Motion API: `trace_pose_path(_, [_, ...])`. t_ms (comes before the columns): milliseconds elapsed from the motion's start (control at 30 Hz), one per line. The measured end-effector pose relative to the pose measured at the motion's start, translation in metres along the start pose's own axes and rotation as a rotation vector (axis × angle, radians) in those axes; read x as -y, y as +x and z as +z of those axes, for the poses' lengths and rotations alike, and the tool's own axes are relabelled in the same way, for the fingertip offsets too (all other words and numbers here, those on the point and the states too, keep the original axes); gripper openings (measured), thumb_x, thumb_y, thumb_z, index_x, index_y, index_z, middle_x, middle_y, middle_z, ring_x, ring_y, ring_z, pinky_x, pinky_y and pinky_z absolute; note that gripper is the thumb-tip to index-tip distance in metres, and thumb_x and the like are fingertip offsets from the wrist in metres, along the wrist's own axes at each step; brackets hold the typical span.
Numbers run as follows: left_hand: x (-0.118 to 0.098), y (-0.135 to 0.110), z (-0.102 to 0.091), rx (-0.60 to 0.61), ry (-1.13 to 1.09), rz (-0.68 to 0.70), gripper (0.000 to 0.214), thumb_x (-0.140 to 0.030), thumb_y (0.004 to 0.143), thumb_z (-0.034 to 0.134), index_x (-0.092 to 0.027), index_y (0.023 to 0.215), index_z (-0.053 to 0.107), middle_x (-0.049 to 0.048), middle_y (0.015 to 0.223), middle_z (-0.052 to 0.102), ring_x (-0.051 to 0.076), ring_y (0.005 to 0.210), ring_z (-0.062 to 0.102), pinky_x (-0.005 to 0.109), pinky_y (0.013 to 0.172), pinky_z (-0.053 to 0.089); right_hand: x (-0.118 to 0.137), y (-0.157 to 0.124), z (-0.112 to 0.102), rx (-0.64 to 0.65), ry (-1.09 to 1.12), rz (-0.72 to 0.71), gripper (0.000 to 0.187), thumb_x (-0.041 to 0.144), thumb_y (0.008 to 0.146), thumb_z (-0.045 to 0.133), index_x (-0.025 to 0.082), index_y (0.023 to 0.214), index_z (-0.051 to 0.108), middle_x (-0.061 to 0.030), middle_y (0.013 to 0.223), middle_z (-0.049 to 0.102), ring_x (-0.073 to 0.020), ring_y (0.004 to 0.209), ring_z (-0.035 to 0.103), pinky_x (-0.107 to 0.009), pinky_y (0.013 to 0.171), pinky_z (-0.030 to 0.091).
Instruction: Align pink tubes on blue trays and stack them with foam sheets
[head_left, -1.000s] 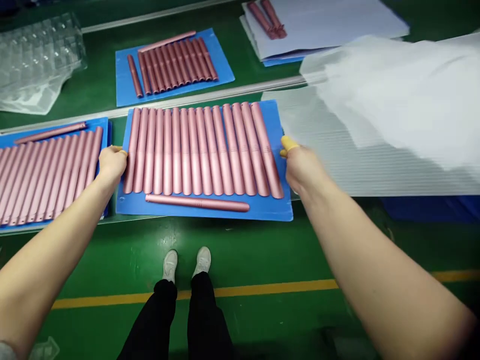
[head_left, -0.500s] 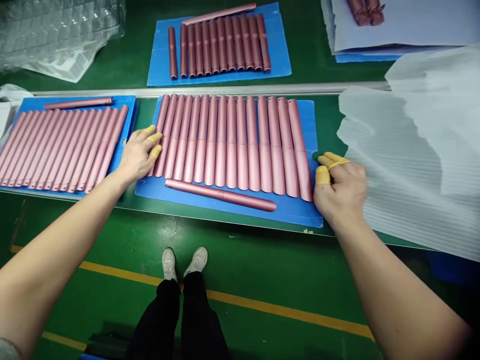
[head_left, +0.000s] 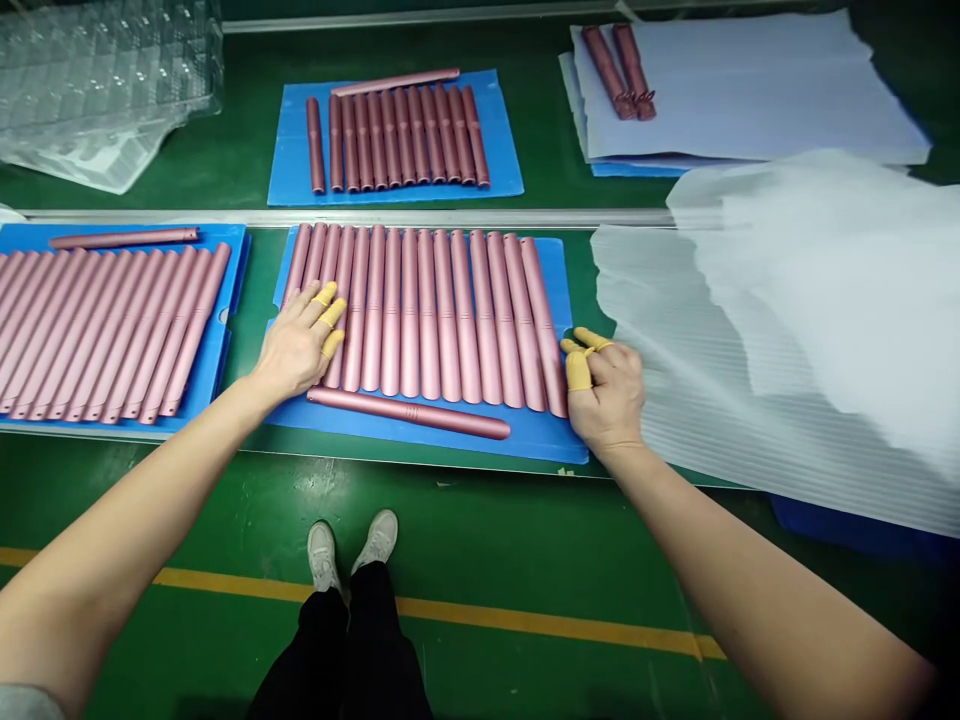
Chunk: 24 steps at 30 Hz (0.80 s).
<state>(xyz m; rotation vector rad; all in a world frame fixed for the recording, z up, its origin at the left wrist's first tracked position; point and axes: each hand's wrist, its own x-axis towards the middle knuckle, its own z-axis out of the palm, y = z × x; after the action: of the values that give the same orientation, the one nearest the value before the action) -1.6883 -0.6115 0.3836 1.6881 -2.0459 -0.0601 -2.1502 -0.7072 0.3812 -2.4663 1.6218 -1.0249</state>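
The row of pink tubes lies side by side on a blue sheet at the near edge of the green bench, straight before the person, and one more single tube lies across the sheet just below the row's near ends. The left hand rests flat on the left end of the row, palm down and arm stretched forward. Its fingers, in yellow caps, are spread over the first two or three tubes, so this grip is released and holds nothing. The right hand is at the right edge of the same sheet, beside the last tube. Its fingers are curled inward and the capped thumb touches the sheet's edge near that tube. I cannot tell if this grip pinches the sheet or only leans on it. Just to the right lie white ribbed foam sheets, partly one over another. To the left a second blue sheet carries a similar row of tubes. Farther back there is a third blue sheet with shorter tubes, a pile of clear plastic trays, and a white paper stack with two tubes on it. Below, the person's light shoes stand on the green floor.
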Motion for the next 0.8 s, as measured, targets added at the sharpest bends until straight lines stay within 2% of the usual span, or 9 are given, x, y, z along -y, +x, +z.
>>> trace_pose_path(133, [-0.007,0.011,0.011,0.013,-0.022,0.007,0.052,-0.042,0.109,0.048,-0.015,0.149,0.066,0.0194,0.167,0.055,0.038,0.163,0.042,0.067,0.134,0.037,0.000,-0.001,-0.001,0.027,-0.036,-0.003,0.037,0.042,0.106,0.046,0.024,0.102,0.078,-0.0149,0.115,0.076,-0.0345,0.121,0.067,-0.061,0.110,0.052])
trace_pose_path(267, [-0.010,0.020,0.013,0.010,-0.026,0.028,0.055,-0.045,0.110,0.046,-0.010,0.147,0.067,0.0235,0.164,0.056,0.039,0.162,0.042,0.064,0.135,0.037,0.004,-0.005,-0.002,0.032,-0.053,0.016,0.037,0.041,0.106,0.046,0.024,0.109,0.079,-0.0146,0.122,0.076,-0.0351,0.126,0.065,-0.060,0.111,0.051])
trace_pose_path(333, [-0.013,0.039,0.014,0.010,-0.028,0.020,0.058,-0.047,0.109,0.046,-0.011,0.151,0.063,0.0231,0.167,0.052,0.040,0.164,0.038,0.065,0.135,0.033,0.006,-0.007,-0.002,0.021,-0.048,0.023,0.038,0.040,0.106,0.046,0.023,0.113,0.079,-0.0149,0.126,0.075,-0.0356,0.127,0.064,-0.060,0.112,0.050])
trace_pose_path(433, [-0.018,0.091,0.021,-0.010,-0.030,-0.034,0.060,-0.047,0.108,0.046,-0.012,0.155,0.058,0.0230,0.173,0.045,0.040,0.165,0.034,0.065,0.136,0.029,0.008,-0.009,-0.003,0.007,-0.018,0.012,0.038,0.038,0.107,0.046,0.021,0.115,0.079,-0.0169,0.128,0.075,-0.0367,0.126,0.063,-0.062,0.111,0.049])
trace_pose_path(500, [-0.021,0.129,0.026,-0.028,-0.022,-0.095,0.059,-0.043,0.107,0.045,-0.011,0.155,0.057,0.0230,0.173,0.045,0.039,0.163,0.038,0.062,0.136,0.029,0.009,-0.011,-0.004,0.002,-0.010,0.010,0.038,0.037,0.107,0.045,0.020,0.115,0.079,-0.0178,0.128,0.074,-0.0367,0.125,0.063,-0.062,0.110,0.049])
trace_pose_path(567, [-0.021,0.158,0.028,0.007,-0.009,-0.153,0.057,-0.037,0.106,0.044,-0.010,0.153,0.059,0.0224,0.167,0.053,0.037,0.155,0.048,0.057,0.133,0.035,0.011,-0.012,-0.005,0.010,-0.014,0.022,0.038,0.035,0.107,0.045,0.021,0.117,0.078,-0.0169,0.129,0.074,-0.0360,0.127,0.063,-0.061,0.110,0.049])
trace_pose_path(700, [-0.022,0.181,0.026,0.179,0.062,-0.175,0.049,-0.026,0.100,0.042,-0.011,0.137,0.071,0.0212,0.139,0.074,0.036,0.136,0.065,0.051,0.122,0.048,0.015,-0.015,-0.009,0.032,-0.018,0.045,0.036,0.034,0.107,0.047,0.022,0.121,0.078,-0.0159,0.133,0.073,-0.0357,0.129,0.061,-0.060,0.109,0.049])
trace_pose_path(800, [-0.029,0.191,0.026,0.149,0.103,-0.116,0.050,-0.023,0.098,0.043,-0.008,0.135,0.071,0.0242,0.142,0.071,0.038,0.140,0.063,0.054,0.125,0.045,0.017,-0.017,-0.010,0.043,-0.026,0.047,0.034,0.034,0.107,0.048,0.024,0.122,0.077,-0.0149,0.135,0.072,-0.0354,0.129,0.060,-0.059,0.110,0.049])
